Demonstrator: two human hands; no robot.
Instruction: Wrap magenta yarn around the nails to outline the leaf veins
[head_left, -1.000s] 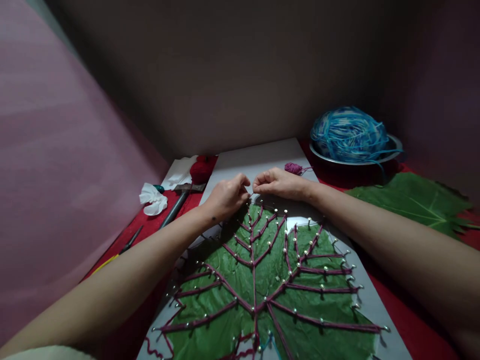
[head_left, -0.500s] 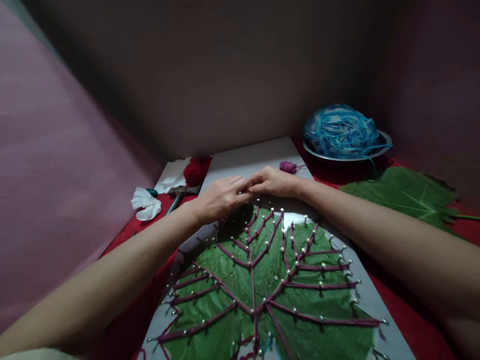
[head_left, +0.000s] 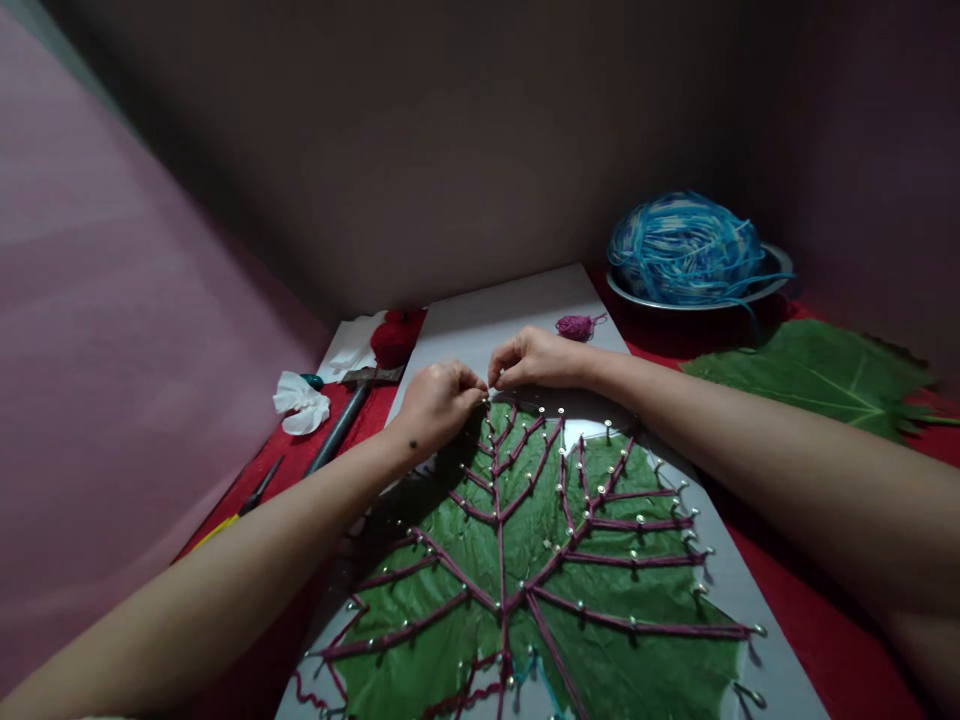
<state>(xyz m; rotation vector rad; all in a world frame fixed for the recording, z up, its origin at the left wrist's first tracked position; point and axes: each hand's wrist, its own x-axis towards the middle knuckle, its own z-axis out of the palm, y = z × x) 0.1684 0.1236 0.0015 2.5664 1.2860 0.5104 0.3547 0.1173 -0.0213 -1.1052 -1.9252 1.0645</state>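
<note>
A large green leaf (head_left: pixel 420 620) lies flat on a white board (head_left: pixel 757 580). Nails stand along the leaf's edge and veins, with purple yarn (head_left: pixel 502 560) strung between them. At the leaf's far tip, my left hand (head_left: pixel 442 400) has thumb and fingers pinched beside the topmost nail. Just right of it, my right hand (head_left: pixel 536 358) is also pinched, slightly above the board. A small gap separates the two sets of fingertips. Whatever they pinch is too fine to make out. Red and blue strands show near the leaf's base.
A purple yarn ball (head_left: pixel 576 327) sits on the board's far end. Blue yarn (head_left: pixel 682 250) fills a metal bowl (head_left: pixel 780 275) at the right, near a loose leaf (head_left: pixel 817 375). Leftward on red cloth lie a hammer (head_left: pixel 341 425), crumpled white material (head_left: pixel 300 403), red yarn (head_left: pixel 395 340) and a yellow-handled tool (head_left: pixel 259 490).
My hands, touching at the leaf tip before, have drawn slightly apart. The left has turned into a pinch close to the top nail. The view has shifted a little.
</note>
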